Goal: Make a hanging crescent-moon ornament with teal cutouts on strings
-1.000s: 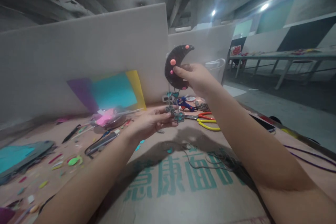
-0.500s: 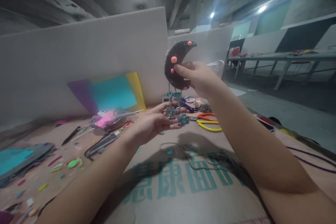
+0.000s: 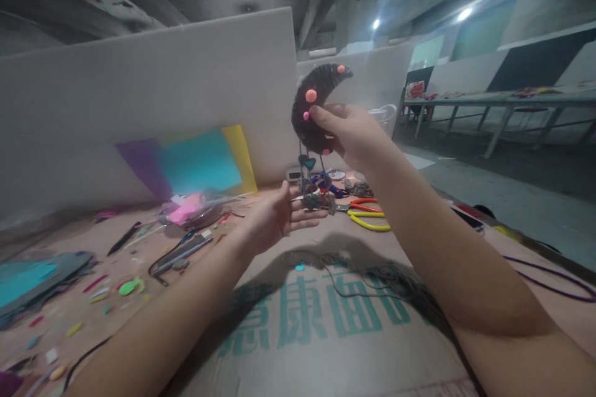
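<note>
A dark crescent moon ornament (image 3: 308,79), wrapped in cord and dotted with pink and orange balls, is held up by my right hand (image 3: 354,136), thumb in front and fingers behind. Cords hang from its lower edge, carrying a teal heart-shaped piece (image 3: 307,162) and grey-teal flower pendants (image 3: 313,201). My left hand (image 3: 274,214) is just under the crescent, fingers stretched out and palm turned up beside the flower pendants. Whether it touches them I cannot tell.
Scissors with red and yellow handles (image 3: 370,218) lie behind the hands. Loose grey cord (image 3: 372,279) rests on the printed cardboard (image 3: 288,366). To the left are scattered clay bits, a black pen (image 3: 123,239) and coloured sheets (image 3: 200,164). A white panel (image 3: 186,80) stands behind.
The crescent has risen slightly and tilted a little to the right. My left hand has opened more, and the hanging flower pendants have swung and turned.
</note>
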### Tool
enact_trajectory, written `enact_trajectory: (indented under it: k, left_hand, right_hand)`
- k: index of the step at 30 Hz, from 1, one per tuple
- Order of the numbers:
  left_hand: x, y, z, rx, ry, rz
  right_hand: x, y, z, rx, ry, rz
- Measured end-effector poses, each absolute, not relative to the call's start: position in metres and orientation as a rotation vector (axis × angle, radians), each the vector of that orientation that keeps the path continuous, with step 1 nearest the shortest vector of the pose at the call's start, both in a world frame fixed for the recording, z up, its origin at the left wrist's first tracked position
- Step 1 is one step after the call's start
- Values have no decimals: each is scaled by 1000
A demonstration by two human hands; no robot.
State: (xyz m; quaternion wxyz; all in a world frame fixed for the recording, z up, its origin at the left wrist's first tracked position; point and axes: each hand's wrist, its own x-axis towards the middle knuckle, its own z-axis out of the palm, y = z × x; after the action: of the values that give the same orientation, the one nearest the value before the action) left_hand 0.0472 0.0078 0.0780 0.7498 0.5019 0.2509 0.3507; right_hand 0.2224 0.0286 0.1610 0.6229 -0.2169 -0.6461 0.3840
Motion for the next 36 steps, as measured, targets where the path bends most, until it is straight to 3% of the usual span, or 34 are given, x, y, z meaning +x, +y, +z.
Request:
enact_trajectory:
  k: [15, 24, 36]
  left_hand:
    - [45, 18, 64, 1351, 601, 1023]
    - [43, 9, 80, 1252, 525, 1057]
    - [45, 15, 70, 1300, 728, 1223]
  right_hand:
    - [222, 26, 162, -560, -1514, 869]
    - [223, 30, 160, -549, -1493, 860]
    - [223, 33, 159, -547, -1442, 859]
